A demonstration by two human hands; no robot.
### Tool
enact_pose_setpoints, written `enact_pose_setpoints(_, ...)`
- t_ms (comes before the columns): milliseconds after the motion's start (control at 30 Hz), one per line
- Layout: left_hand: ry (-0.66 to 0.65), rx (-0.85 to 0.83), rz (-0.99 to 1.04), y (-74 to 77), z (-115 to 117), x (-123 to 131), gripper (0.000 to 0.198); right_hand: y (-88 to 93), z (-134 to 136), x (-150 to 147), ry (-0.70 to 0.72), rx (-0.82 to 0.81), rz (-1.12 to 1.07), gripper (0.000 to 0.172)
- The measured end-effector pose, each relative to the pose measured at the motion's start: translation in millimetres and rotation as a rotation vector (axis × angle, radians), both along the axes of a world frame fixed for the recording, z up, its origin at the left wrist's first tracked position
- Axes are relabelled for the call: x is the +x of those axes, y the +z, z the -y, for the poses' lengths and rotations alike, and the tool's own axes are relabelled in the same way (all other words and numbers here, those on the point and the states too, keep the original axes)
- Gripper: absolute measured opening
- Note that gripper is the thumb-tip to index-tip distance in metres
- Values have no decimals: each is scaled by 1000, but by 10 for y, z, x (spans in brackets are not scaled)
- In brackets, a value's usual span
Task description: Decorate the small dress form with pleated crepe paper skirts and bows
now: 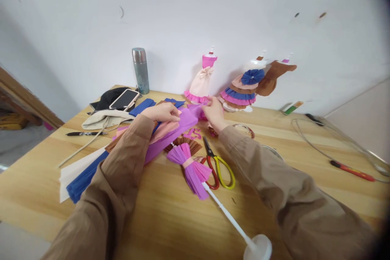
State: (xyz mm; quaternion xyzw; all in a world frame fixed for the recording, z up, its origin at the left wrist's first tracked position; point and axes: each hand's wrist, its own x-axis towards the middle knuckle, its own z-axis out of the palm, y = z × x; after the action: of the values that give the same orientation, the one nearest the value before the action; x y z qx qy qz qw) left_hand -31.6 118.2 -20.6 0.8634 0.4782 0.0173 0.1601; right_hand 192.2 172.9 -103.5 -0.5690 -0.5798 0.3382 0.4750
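A strip of purple crepe paper (187,118) stretches between my hands over a heap of folded strips. My left hand (163,112) is closed on its near side, fingers bent at the paper, with peach crepe paper (164,130) beneath. Farther right, my right hand (213,111) pinches the far end between thumb and fingers. Below them lies a small dress form in a pink and purple paper dress (189,164), tipped over, its white stand (230,217) pointing toward me. Scissors (217,164) with red and yellow handles lie beside it, blades apart.
Three dressed forms, one in a pink and cream dress (205,77), stand by the wall. A thermos (140,71), phone (124,99), cloth bag (103,118) and pen (87,133) are at left. A red-handled tool (352,170) and cable (310,142) lie at right.
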Motion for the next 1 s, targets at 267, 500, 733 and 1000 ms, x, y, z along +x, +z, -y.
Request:
enact_pose_setpoints(267,89,56,-188,-337,-193,-46,30,-61,-57,-227,346,-188,161,19)
enact_pose_setpoints(500,193,79,-303,-308,-255,-204,35,-66,11,-205,423,-198,42,16)
enact_pose_setpoints(733,295,149,-331,-172,-222,-310,48,192,175,-139,409,-59,-263,20)
enact_pose_setpoints(1000,122,129,-162,184,20,-248,52,371,267,-173,397,-30,-444,20)
